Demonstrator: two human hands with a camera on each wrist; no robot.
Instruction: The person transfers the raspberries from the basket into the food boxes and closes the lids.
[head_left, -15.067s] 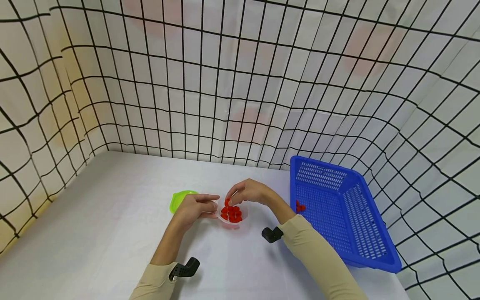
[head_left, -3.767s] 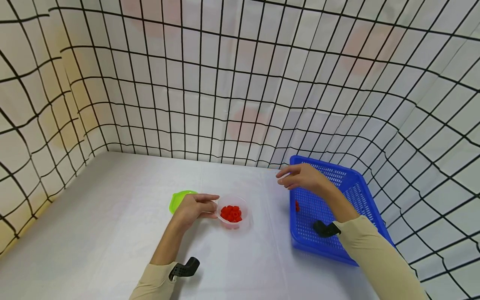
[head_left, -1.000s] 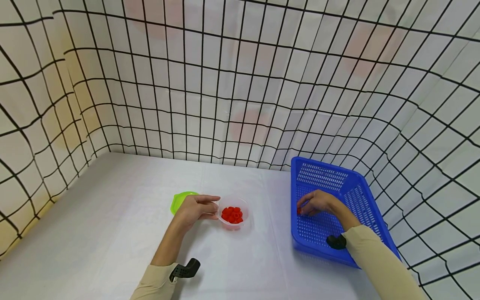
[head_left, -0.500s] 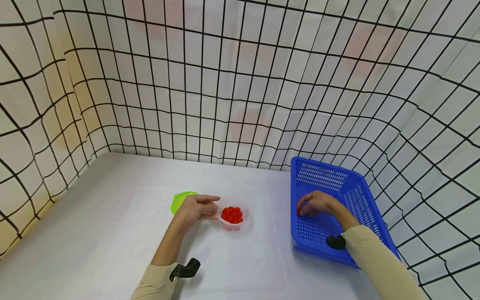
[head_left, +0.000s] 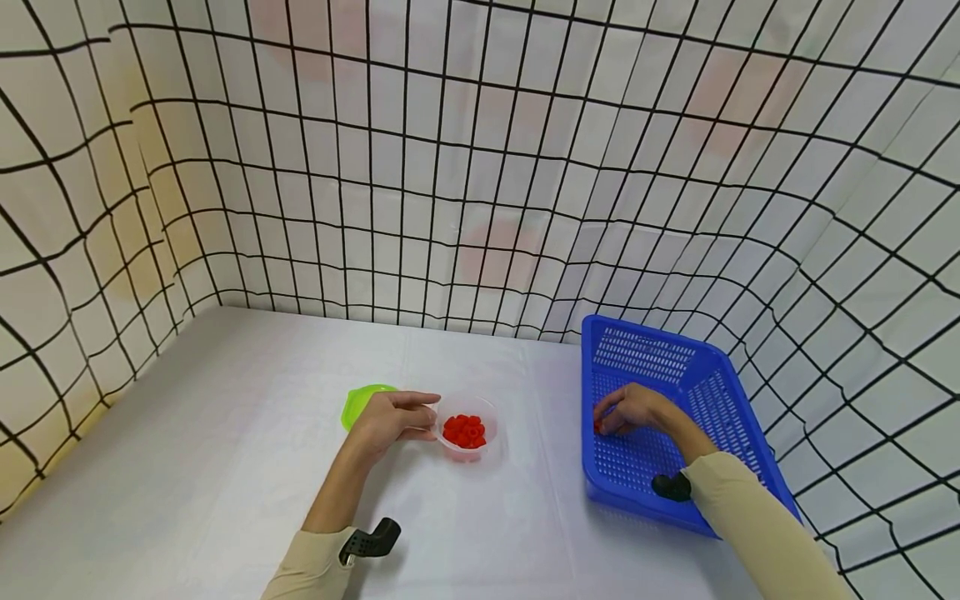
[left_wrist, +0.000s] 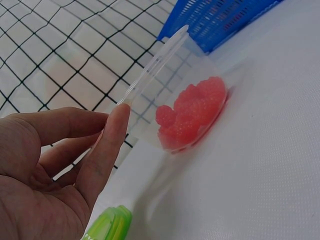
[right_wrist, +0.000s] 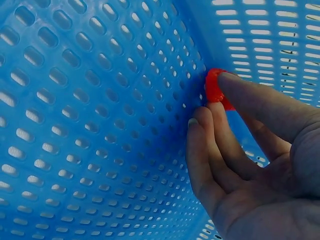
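With thumb and fingertips, my left hand (head_left: 384, 423) pinches the near-left rim of a clear round plastic tub (left_wrist: 150, 82) standing on the table. Several red raspberries (left_wrist: 195, 107) lie in the bottom of the tub. Inside the blue basket (head_left: 651, 329), my right hand (head_left: 633, 407) is down at the left wall. Its thumb and fingers pinch a raspberry (right_wrist: 215, 90), partly covered by the thumb in the right wrist view. A bright green lid (head_left: 358, 406) lies on the table just behind the left hand.
A white cloth covers the table (head_left: 202, 467). Black wire mesh (head_left: 465, 179) over white sheeting rises at the back and both sides. The basket's slotted walls stand around the right hand, close to the right-hand mesh.
Earlier, the right hand held a raspberry over the tub, then moved right and down into the basket. Fewer raspberries show in the basket. The left hand has stayed at the tub.
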